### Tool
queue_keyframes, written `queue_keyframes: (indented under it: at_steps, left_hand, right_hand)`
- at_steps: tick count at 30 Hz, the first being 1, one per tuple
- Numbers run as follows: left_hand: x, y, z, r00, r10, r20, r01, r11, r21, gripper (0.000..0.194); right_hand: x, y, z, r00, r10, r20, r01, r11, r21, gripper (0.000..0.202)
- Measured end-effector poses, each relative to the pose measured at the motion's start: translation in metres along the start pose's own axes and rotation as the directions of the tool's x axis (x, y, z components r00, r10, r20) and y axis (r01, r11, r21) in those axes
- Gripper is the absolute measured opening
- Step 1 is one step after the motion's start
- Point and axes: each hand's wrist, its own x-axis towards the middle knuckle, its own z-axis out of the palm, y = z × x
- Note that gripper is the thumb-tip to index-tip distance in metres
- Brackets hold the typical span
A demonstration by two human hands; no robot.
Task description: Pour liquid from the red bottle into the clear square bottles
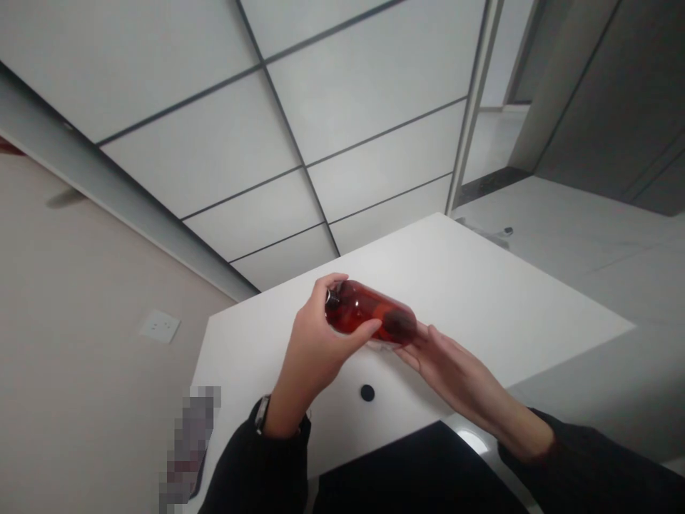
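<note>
A clear bottle of red liquid [369, 310] is held tilted above the white table, its dark neck end at the left and its base toward the right. My left hand [326, 335] wraps round the neck end and side, with the thumb stretched along the near side. At the base is my right hand [439, 357], its fingers reaching beneath the bottle and partly hidden by it. On the table below lies a small round black disc [367, 392]; whether it is a cap I cannot tell.
The white table [481, 285] stands against a panelled partition [374, 135]. A wall socket [160, 326] is on the left wall. A blurred-out object [190, 442] lies by the table's left edge. Pale floor [589, 228] stretches away on the right.
</note>
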Motion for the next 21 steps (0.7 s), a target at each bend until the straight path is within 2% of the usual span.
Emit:
queue_keyframes:
  at_steps: [2, 3, 7, 10, 13, 16, 21]
  left_hand:
    - [-0.008, -0.001, 0.006, 0.997, 0.051, -0.052, -0.047, 0.997, 0.068, 0.059]
    - [-0.011, -0.001, 0.008, 0.995, 0.077, -0.067, -0.07, 0.992, 0.101, 0.06]
    - [-0.019, 0.003, 0.007, 0.982, 0.163, -0.098, -0.142, 0.971, 0.195, 0.063]
    - [-0.018, 0.004, -0.001, 0.977, 0.163, -0.14, -0.129, 0.967, 0.221, 0.068]
    - [-0.014, 0.002, -0.013, 0.973, 0.136, -0.186, -0.089, 0.966, 0.242, 0.076]
    - [-0.012, -0.002, -0.027, 0.956, 0.12, -0.268, -0.055, 0.97, 0.237, 0.079]
    - [-0.016, -0.01, -0.05, 0.912, 0.083, -0.402, 0.001, 0.979, 0.204, 0.083]
  right_hand:
    - [0.002, -0.003, 0.005, 0.998, 0.058, -0.006, -0.058, 0.993, 0.106, 0.062]
    - [0.001, -0.001, 0.005, 0.997, 0.074, -0.018, -0.072, 0.993, 0.088, 0.06]
    - [-0.004, 0.013, -0.012, 0.995, 0.079, -0.066, -0.086, 0.991, -0.106, 0.051]
    - [-0.004, 0.025, -0.03, 0.999, 0.013, -0.053, -0.03, 0.944, -0.329, 0.049]
    - [-0.004, 0.037, -0.035, 0.992, -0.063, 0.11, 0.114, 0.823, -0.556, 0.037]
    - [-0.003, 0.052, -0.028, 0.948, -0.069, 0.309, 0.275, 0.664, -0.696, 0.04]
    - [0.007, 0.069, -0.021, 0.898, -0.016, 0.441, 0.401, 0.444, -0.801, 0.043]
